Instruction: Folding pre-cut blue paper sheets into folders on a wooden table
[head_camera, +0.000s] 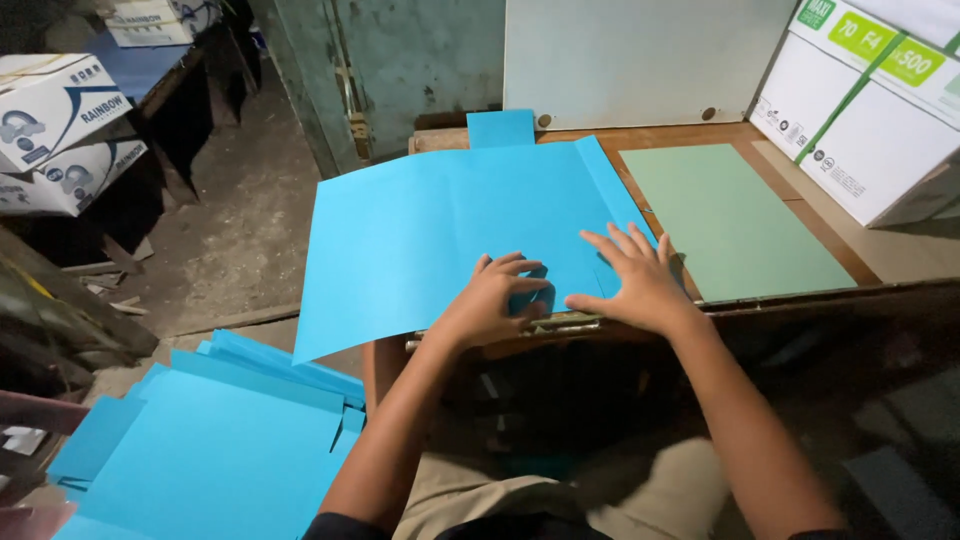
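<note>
With the left hand curled, pinching the blue sheet at the near tabletop edge, and the right hand spread flat, the overhanging left side risks skewing the crease.

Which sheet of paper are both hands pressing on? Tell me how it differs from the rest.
The large blue sheet on the wooden table. The left hand and right hand rest on its near edge; the green sheet lies untouched, the blue stack sits lower left.
</note>
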